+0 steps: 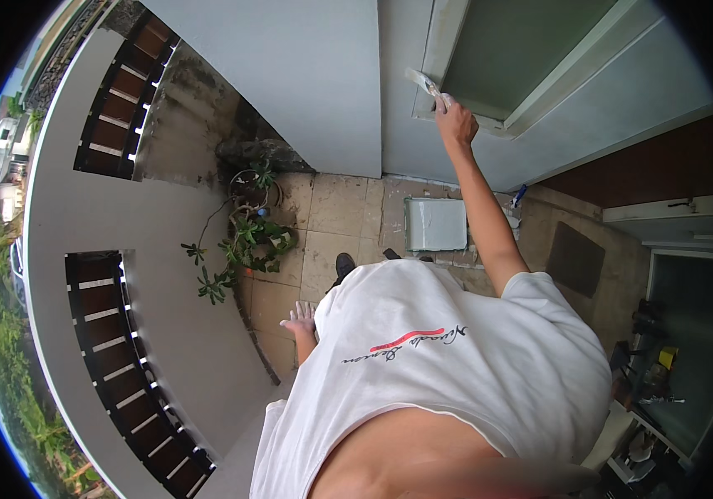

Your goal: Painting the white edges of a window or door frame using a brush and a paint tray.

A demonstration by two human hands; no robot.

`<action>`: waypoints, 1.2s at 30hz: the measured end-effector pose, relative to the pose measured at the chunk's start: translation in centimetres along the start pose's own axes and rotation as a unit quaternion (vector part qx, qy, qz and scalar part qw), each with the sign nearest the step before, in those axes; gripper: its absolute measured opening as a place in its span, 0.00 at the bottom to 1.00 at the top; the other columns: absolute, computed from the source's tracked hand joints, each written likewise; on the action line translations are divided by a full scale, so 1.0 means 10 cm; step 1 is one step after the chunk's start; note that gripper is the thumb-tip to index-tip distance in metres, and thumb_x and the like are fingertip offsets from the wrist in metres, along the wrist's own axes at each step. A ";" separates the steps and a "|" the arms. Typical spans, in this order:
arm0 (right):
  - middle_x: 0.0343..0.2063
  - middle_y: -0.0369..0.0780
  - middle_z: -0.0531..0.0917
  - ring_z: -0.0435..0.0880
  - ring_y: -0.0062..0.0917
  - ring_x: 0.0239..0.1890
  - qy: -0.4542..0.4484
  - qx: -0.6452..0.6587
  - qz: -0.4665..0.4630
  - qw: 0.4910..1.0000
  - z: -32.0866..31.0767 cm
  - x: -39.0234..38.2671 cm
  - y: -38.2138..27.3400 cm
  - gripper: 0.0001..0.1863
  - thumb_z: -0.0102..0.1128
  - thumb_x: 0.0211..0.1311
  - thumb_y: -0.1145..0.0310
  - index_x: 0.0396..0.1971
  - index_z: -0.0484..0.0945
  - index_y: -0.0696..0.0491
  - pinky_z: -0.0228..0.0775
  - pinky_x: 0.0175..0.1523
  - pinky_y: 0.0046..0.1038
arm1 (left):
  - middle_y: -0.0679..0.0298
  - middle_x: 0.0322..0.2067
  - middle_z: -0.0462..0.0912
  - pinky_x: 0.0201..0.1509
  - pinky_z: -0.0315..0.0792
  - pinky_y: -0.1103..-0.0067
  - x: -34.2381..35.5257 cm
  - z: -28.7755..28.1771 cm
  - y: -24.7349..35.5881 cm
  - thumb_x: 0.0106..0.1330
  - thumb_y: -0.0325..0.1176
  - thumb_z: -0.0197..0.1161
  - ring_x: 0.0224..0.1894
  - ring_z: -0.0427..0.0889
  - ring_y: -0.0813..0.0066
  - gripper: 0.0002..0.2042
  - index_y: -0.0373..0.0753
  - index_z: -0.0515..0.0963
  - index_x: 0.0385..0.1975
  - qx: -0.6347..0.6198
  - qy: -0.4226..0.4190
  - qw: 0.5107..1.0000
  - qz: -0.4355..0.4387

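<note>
While the right hand (455,121) is reaching up toward one o'clock, its fingers are gripping a flat paintbrush (423,82), bristles touching the pale grey window frame (444,50). Left hand (301,319) is hanging released, fingers spread, at eight o'clock. Rectangular paint tray (435,224) is lying on worn stone tiles (336,208); leafy potted plant (244,241) at ten o'clock.

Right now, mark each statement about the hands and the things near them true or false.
1. The right hand holds a paintbrush against the grey frame. True.
2. The left hand grips a paint can. False: it is open and holds nothing.
3. A paint tray lies on the tiled floor. True.
4. The potted plant stands to the person's right. False: it is on the left.
</note>
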State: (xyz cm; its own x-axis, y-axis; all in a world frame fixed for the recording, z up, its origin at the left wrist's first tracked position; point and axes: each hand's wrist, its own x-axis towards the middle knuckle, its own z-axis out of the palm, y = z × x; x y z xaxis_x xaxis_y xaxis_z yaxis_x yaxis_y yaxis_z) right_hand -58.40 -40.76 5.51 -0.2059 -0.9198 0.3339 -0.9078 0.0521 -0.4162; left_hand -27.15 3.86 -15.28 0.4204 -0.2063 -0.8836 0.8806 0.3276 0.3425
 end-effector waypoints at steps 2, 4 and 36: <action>0.21 0.44 0.78 0.78 0.40 0.26 0.024 0.000 0.014 1.000 -0.10 -0.04 0.08 0.14 0.48 0.53 0.53 0.28 0.77 0.47 0.69 0.29 0.37 | 0.68 0.57 0.57 0.56 0.51 0.59 0.00 0.01 0.00 0.53 0.67 0.22 0.56 0.59 0.53 0.35 0.56 0.38 0.60 0.004 0.003 1.000 -0.002; 0.21 0.45 0.78 0.77 0.40 0.26 -0.010 -0.006 0.033 0.999 -0.17 -0.07 0.13 0.14 0.48 0.53 0.53 0.30 0.77 0.46 0.69 0.29 0.37 | 0.68 0.57 0.57 0.56 0.51 0.59 -0.03 0.05 -0.01 0.53 0.67 0.22 0.56 0.59 0.53 0.35 0.56 0.38 0.60 0.009 0.008 1.000 0.002; 0.26 0.39 0.80 0.78 0.35 0.30 -0.005 0.099 -0.106 0.989 -0.17 0.22 0.12 0.17 0.49 0.51 0.48 0.33 0.78 0.42 0.69 0.32 0.32 | 0.67 0.57 0.58 0.56 0.52 0.57 0.02 0.23 -0.05 0.54 0.66 0.22 0.56 0.59 0.51 0.34 0.55 0.41 0.60 0.036 -0.015 0.999 -0.023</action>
State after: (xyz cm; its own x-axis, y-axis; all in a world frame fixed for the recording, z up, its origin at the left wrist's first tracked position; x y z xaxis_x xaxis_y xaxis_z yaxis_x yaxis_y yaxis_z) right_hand -60.52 -42.10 7.20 -0.0133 -0.9060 0.4230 -0.8405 -0.2190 -0.4955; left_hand -26.97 1.55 -14.92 0.3839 -0.2481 -0.8894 0.9123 0.2506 0.3239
